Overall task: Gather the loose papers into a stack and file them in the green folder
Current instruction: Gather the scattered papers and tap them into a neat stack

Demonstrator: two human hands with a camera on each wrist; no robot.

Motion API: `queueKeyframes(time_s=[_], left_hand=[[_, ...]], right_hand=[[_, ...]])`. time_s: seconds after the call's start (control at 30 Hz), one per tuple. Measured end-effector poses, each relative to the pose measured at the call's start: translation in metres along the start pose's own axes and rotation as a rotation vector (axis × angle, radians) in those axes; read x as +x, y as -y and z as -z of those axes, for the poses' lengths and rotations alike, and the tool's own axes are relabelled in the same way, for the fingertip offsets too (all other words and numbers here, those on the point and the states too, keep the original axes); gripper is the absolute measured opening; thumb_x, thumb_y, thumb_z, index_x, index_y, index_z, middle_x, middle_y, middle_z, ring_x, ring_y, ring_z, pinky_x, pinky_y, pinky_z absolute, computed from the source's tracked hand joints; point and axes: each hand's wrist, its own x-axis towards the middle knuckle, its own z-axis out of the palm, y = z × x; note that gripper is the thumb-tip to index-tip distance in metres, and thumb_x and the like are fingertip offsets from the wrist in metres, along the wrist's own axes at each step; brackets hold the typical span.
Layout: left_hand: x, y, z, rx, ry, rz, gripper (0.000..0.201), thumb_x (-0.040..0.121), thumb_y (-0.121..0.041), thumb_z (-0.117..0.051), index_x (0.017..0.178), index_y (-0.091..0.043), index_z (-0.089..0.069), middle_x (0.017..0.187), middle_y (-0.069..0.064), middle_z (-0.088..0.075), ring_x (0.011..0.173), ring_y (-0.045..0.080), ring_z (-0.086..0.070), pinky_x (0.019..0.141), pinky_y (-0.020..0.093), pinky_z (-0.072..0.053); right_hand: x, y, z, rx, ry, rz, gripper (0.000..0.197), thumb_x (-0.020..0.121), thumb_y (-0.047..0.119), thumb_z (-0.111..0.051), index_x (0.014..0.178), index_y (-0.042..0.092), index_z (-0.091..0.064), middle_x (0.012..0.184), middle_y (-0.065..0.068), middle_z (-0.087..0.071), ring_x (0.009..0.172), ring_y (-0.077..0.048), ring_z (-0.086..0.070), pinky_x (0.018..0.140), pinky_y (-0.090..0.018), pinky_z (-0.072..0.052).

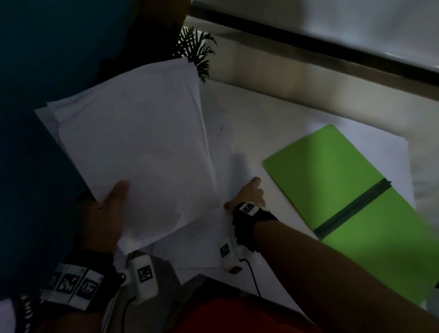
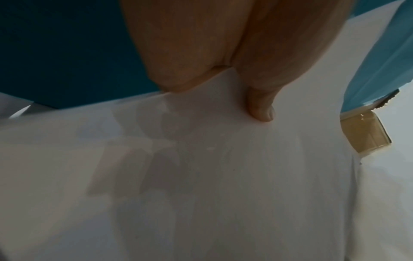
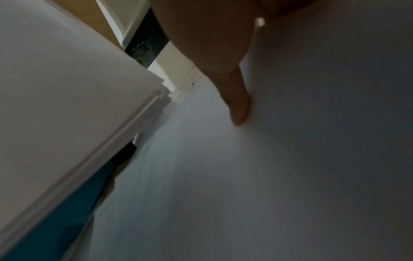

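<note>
Fingers point(image 2: 261, 106) of the left hand point(image 1: 105, 221) pinched a bundle of white papers point(image 1: 137, 151) at its near corner, thumb on top, holding it raised and tilted above the desk point(image 1: 281, 104). To its right, the right hand point(image 1: 249, 195) pressed a fingertip onto a loose sheet point(image 1: 228, 165) lying flat on the desk; whether its other fingers were curled could not be told. Gathering appeared to be the step in hand, with filing not yet begun. A green folder point(image 1: 344, 183) lay shut, its dark elastic band across it, just right of that hand. Next, judging by the layout, the sheet needed lifting onto the bundle, the edges squaring, and the folder opening.
</note>
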Motion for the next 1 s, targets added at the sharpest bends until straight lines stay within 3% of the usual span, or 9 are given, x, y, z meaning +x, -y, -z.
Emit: queueKeyframes(time_s=[0.07,0.13,0.2,0.37,0.5,0.6,0.73,0.9,1.0], left_hand=[[-0.001,-0.003,0.000,0.006,-0.016,-0.009,0.042,0.089,-0.025,-0.063,0.129,-0.019,-0.053,0.119,-0.005,-0.055,0.110,0.013,-0.051,0.094,0.030,-0.037],[0.000,-0.002,0.000,0.008,-0.025,-0.001,0.042,0.089,-0.026,-0.064,0.129,-0.018,-0.054,0.119,-0.005,-0.054,0.110,0.014,-0.051,0.095,0.032,-0.038],[0.003,0.000,0.001,0.024,-0.028,0.005,0.043,0.088,-0.027,-0.064,0.128,-0.013,-0.057,0.119,-0.004,-0.056,0.113,0.016,-0.053,0.099,0.035,-0.040],[0.008,0.000,-0.006,0.035,-0.013,0.037,0.041,0.089,-0.024,-0.064,0.127,-0.008,-0.058,0.117,0.001,-0.058,0.109,0.017,-0.053,0.095,0.035,-0.041],[0.004,0.013,-0.029,0.012,0.085,0.140,0.038,0.088,-0.026,-0.065,0.124,-0.016,-0.060,0.114,0.001,-0.063,0.105,0.023,-0.061,0.094,0.039,-0.046],[-0.005,0.023,-0.055,0.034,0.149,0.222,0.035,0.087,-0.020,-0.066,0.119,-0.005,-0.064,0.112,0.006,-0.066,0.102,0.024,-0.063,0.091,0.037,-0.049],[-0.017,0.041,-0.090,0.069,0.264,0.329,0.035,0.088,-0.018,-0.065,0.118,-0.001,-0.064,0.114,0.010,-0.066,0.096,0.023,-0.062,0.082,0.030,-0.046],[-0.018,0.063,-0.116,0.224,0.397,0.420,0.041,0.087,-0.024,-0.065,0.122,-0.002,-0.061,0.114,0.009,-0.064,0.100,0.027,-0.061,0.086,0.030,-0.048],[-0.017,0.068,-0.117,0.239,0.441,0.408,0.034,0.092,-0.020,-0.058,0.122,-0.004,-0.061,0.117,0.013,-0.064,0.106,0.031,-0.061,0.096,0.038,-0.049]], right_hand=[[0.005,-0.001,-0.003,0.067,-0.026,-0.008,0.084,0.080,0.022,-0.073,0.145,0.007,-0.022,0.137,-0.018,-0.049,0.116,-0.033,-0.058,0.097,-0.043,-0.051],[0.006,-0.001,-0.002,0.077,-0.051,-0.005,0.045,0.083,0.022,-0.069,0.120,0.005,-0.050,0.121,-0.016,-0.062,0.102,-0.030,-0.065,0.087,-0.040,-0.058],[0.007,-0.002,0.004,0.086,-0.037,0.003,0.028,0.083,0.019,-0.069,0.105,0.003,-0.060,0.112,-0.016,-0.067,0.096,-0.030,-0.067,0.081,-0.037,-0.059],[0.006,-0.024,0.061,0.194,-0.123,0.063,0.040,0.079,0.020,-0.069,0.113,0.001,-0.059,0.113,-0.018,-0.067,0.099,-0.034,-0.067,0.075,-0.031,-0.052],[-0.009,-0.045,0.122,0.221,-0.306,0.138,0.050,0.070,0.019,-0.080,0.111,0.001,-0.058,0.114,-0.021,-0.066,0.102,-0.037,-0.065,0.075,-0.034,-0.048],[-0.028,-0.051,0.160,0.283,-0.420,0.276,0.043,0.067,0.015,-0.082,0.103,0.003,-0.060,0.103,-0.017,-0.069,0.089,-0.029,-0.067,0.068,-0.029,-0.044],[-0.066,-0.032,0.207,0.375,-0.549,0.510,0.050,0.064,0.016,-0.083,0.107,0.009,-0.059,0.105,-0.008,-0.071,0.093,-0.023,-0.067,0.077,-0.031,-0.053],[-0.104,0.004,0.228,0.535,-0.355,0.741,0.052,0.058,0.018,-0.086,0.104,0.013,-0.061,0.099,0.002,-0.071,0.087,-0.015,-0.069,0.076,-0.028,-0.055],[-0.082,0.000,0.213,0.701,-0.216,0.706,0.049,0.054,0.012,-0.088,0.099,0.011,-0.067,0.097,-0.001,-0.075,0.087,-0.018,-0.073,0.075,-0.036,-0.059]])
